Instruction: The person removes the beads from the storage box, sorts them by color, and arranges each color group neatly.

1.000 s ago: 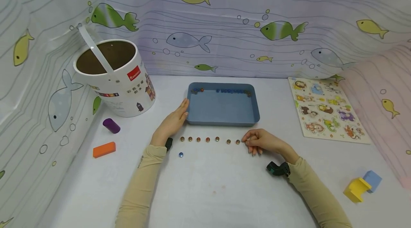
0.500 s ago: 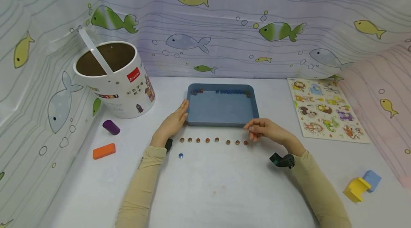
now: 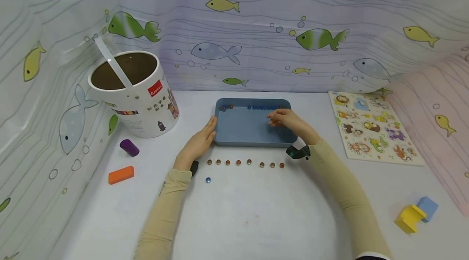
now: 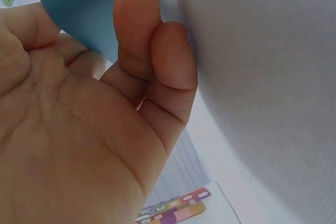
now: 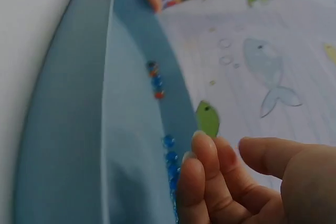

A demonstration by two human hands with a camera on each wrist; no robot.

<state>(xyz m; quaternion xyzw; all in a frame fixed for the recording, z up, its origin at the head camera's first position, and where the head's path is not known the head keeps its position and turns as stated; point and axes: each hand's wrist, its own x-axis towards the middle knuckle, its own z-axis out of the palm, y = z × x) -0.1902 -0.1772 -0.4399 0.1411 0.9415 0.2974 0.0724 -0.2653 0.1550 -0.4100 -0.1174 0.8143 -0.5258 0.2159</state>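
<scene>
Before a fish-printed curtain, on a worktop, a blue tray is touched at its left edge by the straightened left hand and overhung by the relaxed, released right hand. Beads are lined inside the far edge and outside the near.

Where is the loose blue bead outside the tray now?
In the head view, the blue bead lies left of centre, just below the left end of the bead row, right of the left sleeve.
</scene>
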